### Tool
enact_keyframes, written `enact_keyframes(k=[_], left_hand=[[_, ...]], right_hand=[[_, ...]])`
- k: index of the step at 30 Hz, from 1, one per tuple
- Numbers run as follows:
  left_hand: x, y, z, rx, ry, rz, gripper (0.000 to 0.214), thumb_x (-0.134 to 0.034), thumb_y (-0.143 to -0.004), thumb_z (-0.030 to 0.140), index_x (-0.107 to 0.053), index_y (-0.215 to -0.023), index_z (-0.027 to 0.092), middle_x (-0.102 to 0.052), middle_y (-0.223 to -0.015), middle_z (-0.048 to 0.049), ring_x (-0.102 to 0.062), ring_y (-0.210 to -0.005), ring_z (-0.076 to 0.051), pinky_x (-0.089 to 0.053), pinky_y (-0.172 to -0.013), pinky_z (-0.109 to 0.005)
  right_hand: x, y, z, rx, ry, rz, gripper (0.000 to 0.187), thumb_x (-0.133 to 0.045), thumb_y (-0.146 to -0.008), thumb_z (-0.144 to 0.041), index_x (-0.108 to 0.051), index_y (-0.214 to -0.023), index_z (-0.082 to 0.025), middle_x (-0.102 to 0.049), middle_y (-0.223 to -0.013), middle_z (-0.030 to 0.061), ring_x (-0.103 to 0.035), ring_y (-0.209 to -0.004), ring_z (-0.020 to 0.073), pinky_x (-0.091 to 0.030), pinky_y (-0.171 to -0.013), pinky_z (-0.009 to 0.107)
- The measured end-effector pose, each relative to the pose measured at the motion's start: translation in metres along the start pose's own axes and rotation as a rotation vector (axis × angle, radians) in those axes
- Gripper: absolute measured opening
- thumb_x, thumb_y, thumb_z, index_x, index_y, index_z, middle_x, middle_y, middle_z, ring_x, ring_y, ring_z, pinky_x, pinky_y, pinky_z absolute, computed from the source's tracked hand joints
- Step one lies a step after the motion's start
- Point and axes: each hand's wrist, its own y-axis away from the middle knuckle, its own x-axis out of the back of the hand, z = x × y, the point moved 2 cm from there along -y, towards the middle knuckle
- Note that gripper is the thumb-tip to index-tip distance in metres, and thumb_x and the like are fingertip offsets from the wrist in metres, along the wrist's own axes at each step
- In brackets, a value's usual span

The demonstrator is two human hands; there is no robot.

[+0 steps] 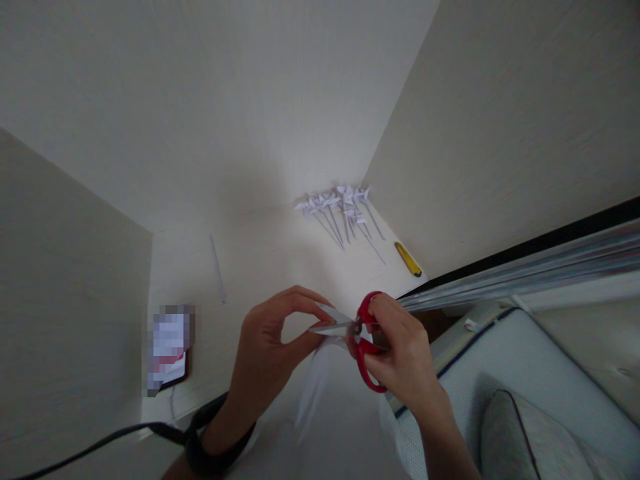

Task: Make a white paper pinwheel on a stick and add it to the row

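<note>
My right hand (403, 343) grips red-handled scissors (364, 340), fingers in the loops. The blades are spread and point left, towards my left hand (280, 340). Thumb and forefinger of that left hand are bent together in a pinch right at the blade tips. Whatever lies between them is too small to make out against the white cloth behind. A dark band circles my left wrist. Beyond the hands, several white paper pinwheel-like flowers (345, 200) on thin stems lie grouped at the back right of the white surface.
A yellow box cutter (408, 259) lies by the right edge. A single thin white stick (217, 270) rests on the left. A phone (173, 347), partly blurred, is at the far left. A black cable (115, 437) runs to my left wrist. Lower right is a grey cushion (510, 437).
</note>
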Motion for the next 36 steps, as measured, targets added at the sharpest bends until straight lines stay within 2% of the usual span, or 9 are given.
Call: enact_keyframes(k=[5,12,26,36], left_hand=[[-0.0001,-0.0011,-0.0026,0.018,0.045,-0.003,0.011,-0.076,-0.073,0.012,-0.073,-0.075,0.022,-0.070,-0.080,0.0005,-0.063,-0.075,-0.013,-0.046,-0.070,-0.022],[-0.0022,-0.0047,-0.0007,0.057,0.083,0.019,0.010,-0.075,-0.071,0.010,-0.074,-0.071,0.020,-0.070,-0.074,0.0004,-0.061,-0.069,-0.013,-0.047,-0.065,-0.021],[-0.0029,-0.0073,-0.0026,0.089,0.069,0.038,0.011,-0.071,-0.071,0.010,-0.070,-0.067,0.020,-0.068,-0.074,-0.0003,-0.063,-0.075,-0.016,-0.048,-0.071,-0.024],[-0.0040,-0.0022,0.0008,0.005,-0.004,0.044,0.014,-0.072,-0.074,0.009,-0.069,-0.070,0.022,-0.070,-0.079,0.0030,-0.063,-0.075,-0.012,-0.045,-0.070,-0.020]], right_hand=[[0.0014,-0.0005,-0.0004,0.002,-0.023,-0.012,0.024,-0.049,-0.062,-0.006,-0.037,-0.072,-0.024,-0.043,-0.065,-0.0027,-0.041,-0.059,0.0148,-0.031,-0.051,0.025],[0.0007,-0.0009,0.0011,-0.020,-0.012,-0.027,0.026,-0.055,-0.066,-0.008,-0.034,-0.070,-0.024,-0.040,-0.063,-0.0038,-0.039,-0.058,0.0139,-0.030,-0.051,0.025],[-0.0048,0.0005,0.0032,-0.047,-0.017,0.003,0.025,-0.059,-0.072,-0.010,-0.038,-0.072,-0.023,-0.041,-0.065,-0.0039,-0.039,-0.059,0.0134,-0.031,-0.054,0.024],[-0.0008,-0.0019,0.0005,-0.024,-0.018,-0.030,0.022,-0.058,-0.073,-0.013,-0.039,-0.073,-0.022,-0.041,-0.067,-0.0033,-0.040,-0.060,0.0135,-0.032,-0.055,0.024]])
